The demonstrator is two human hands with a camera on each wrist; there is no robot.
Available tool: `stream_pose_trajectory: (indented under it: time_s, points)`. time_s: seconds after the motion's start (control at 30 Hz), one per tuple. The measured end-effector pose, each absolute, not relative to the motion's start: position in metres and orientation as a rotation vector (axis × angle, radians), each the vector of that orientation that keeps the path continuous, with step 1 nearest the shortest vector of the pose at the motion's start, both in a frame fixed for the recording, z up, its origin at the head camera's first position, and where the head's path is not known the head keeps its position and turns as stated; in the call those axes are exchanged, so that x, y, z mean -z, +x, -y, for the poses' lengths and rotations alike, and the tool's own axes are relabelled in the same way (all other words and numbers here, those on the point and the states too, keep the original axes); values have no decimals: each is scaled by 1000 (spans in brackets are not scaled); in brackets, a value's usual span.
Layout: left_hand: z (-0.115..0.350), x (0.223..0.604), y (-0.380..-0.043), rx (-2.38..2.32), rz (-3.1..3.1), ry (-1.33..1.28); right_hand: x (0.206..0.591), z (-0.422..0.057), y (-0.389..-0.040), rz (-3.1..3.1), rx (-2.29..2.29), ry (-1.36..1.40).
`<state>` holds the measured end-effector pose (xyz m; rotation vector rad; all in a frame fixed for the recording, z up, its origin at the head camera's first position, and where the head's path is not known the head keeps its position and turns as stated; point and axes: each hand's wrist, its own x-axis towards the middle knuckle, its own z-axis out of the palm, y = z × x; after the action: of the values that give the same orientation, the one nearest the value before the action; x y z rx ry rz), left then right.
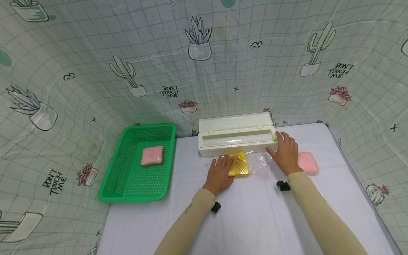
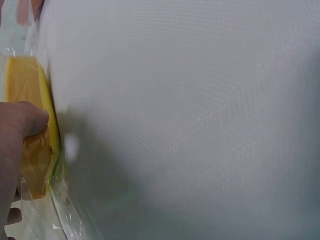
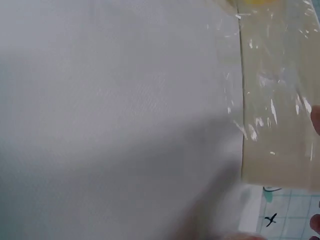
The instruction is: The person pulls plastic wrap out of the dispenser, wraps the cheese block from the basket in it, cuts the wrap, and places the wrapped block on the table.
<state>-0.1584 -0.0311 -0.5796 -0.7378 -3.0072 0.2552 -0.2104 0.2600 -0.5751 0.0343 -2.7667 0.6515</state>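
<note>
Sleeves (image 1: 188, 219): tan, on both forearms, above white cloth (image 1: 255, 219).
Black fittings (image 1: 215, 207): one beside each wrist.
Left hand (image 1: 218, 175): thumb against the near side of the yellow bar (image 1: 239, 165), fingers extended at its left end; whether it pinches, cannot tell.
Yellow bar: on the cloth, covered by clear film (image 1: 259, 163), just near of the white box (image 1: 232, 150).
Clear film: crinkled, running right from the bar along the box's near face.
Right pink bar (image 1: 308, 163): on the cloth, partly hidden behind the right wrist.
Green basket (image 1: 137, 197): at left, containing a second pink bar (image 1: 152, 156).
Right hand (image 1: 287, 154): fingers spread at the box's right end, beside a small green part (image 1: 275, 139).
White box: lid (image 1: 236, 122) raised on the far side.
Printed curtain (image 1: 242, 67): behind everything, cactus pattern.
</note>
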Motion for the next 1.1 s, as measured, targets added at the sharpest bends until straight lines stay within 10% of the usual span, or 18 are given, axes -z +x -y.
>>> stream_pose_trajectory:
  time_s: [1.1]
  points:
    - [-3, 561, -176, -109, 2750, -870, 588, -283, -225, 2704, -862, 140]
